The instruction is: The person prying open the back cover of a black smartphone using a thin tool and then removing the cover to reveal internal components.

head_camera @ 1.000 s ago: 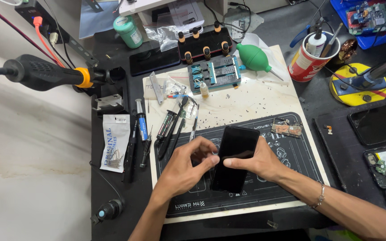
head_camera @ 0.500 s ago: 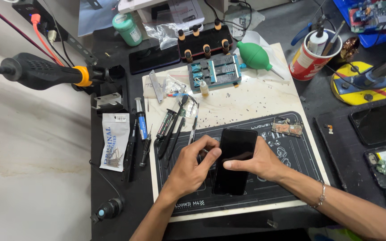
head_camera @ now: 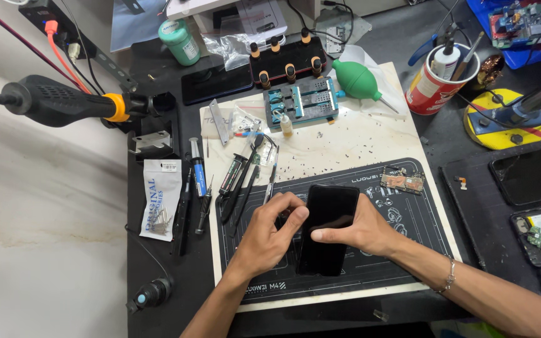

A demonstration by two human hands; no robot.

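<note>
A black smartphone (head_camera: 328,216) lies screen-up on the black repair mat (head_camera: 408,213) in the middle of the bench. My left hand (head_camera: 269,235) pinches the phone's left edge with thumb and fingers. My right hand (head_camera: 361,230) rests on the phone's right side, thumb pressed flat across the glass. A small circuit board (head_camera: 402,181) lies on the mat to the upper right of the phone. Tweezers and screwdrivers (head_camera: 239,184) lie in a row just left of my left hand.
A hot-air handle (head_camera: 64,103) sits in its holder at the left. A green air blower (head_camera: 358,78), a blue clamp fixture (head_camera: 302,103) and a red cup of tools (head_camera: 439,84) stand at the back. Other phones (head_camera: 533,178) lie at the right.
The phone and both hands stay in about the same place. My left fingers have shifted slightly along the phone's left edge.
</note>
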